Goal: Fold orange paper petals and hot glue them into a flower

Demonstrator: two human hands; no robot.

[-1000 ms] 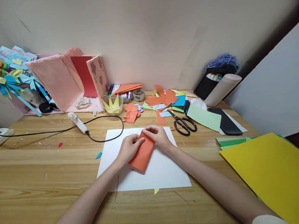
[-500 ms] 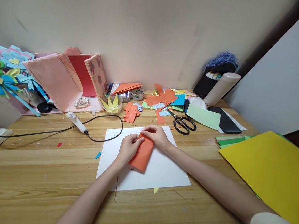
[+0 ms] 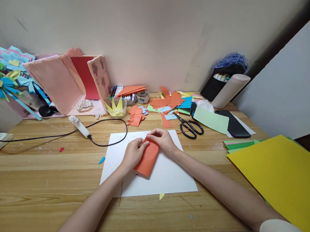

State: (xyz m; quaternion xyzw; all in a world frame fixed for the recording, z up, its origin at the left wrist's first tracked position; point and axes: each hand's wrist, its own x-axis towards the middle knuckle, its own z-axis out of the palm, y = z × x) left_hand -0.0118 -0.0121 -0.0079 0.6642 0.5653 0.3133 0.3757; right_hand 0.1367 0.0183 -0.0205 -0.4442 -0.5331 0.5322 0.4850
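Note:
A folded piece of orange paper is tilted over a white sheet on the wooden table. My left hand pinches its upper left edge, thumb on top. At the top corner, my right hand has its fingers closed on the same paper. The two hands are close together, and the fingers under the paper are hidden. Black-handled scissors lie partly open beyond my right hand. Orange cut-outs rest behind the white sheet.
A white glue gun with a black cord lies left of the sheet. Coloured scraps are heaped at the back. A black phone and yellow paper are on the right. Paper flowers stand by a pink box.

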